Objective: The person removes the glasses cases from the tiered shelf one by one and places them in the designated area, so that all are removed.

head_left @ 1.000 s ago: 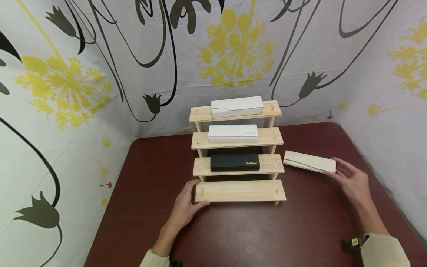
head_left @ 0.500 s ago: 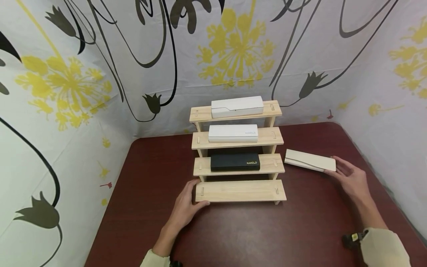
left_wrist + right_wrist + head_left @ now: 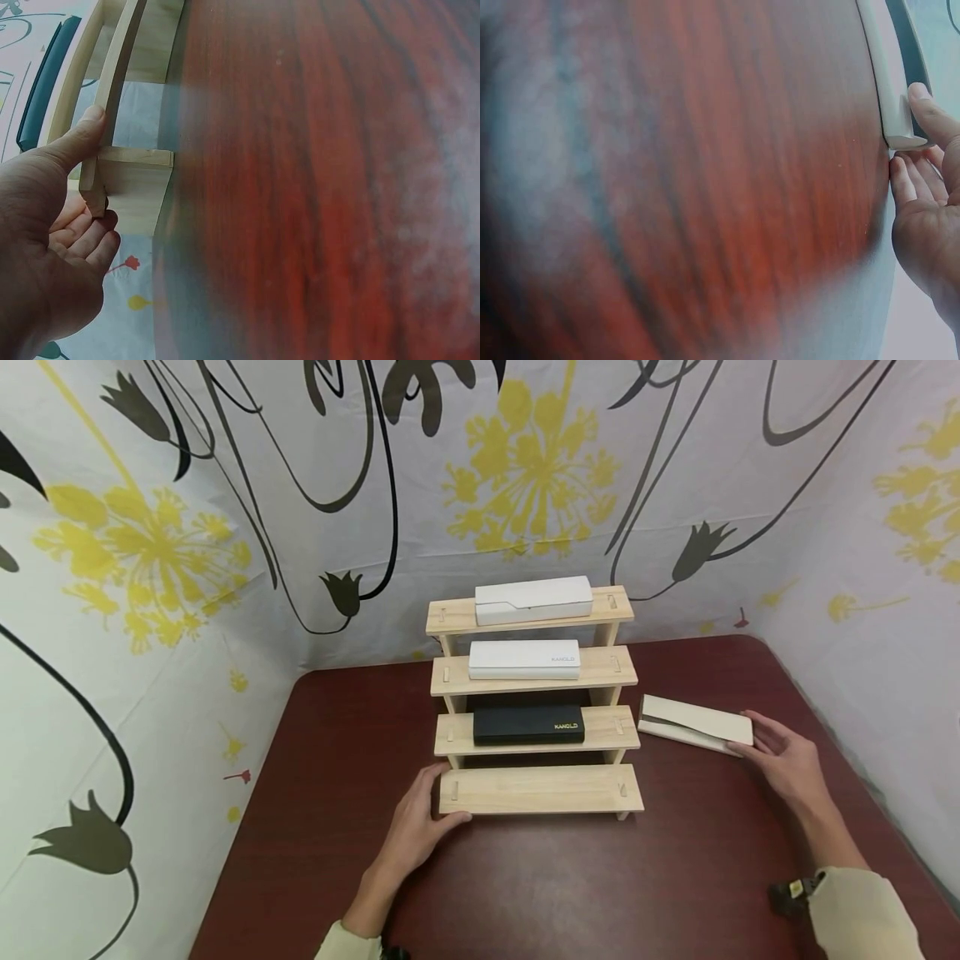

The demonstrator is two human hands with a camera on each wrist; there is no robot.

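Cream case (image 3: 693, 722) has one end between right fingers (image 3: 769, 726).

Flower-printed fabric (image 3: 420, 527) hung around a dark-red, wood-grained worktop (image 3: 540, 885) shows a screened-off corner, whether home or workplace being unclear.

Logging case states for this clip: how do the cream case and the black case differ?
The cream case is slightly open; the black case looks shut. The cream case slants beside the rack; the black case lies straight along it. Both are long and narrow.
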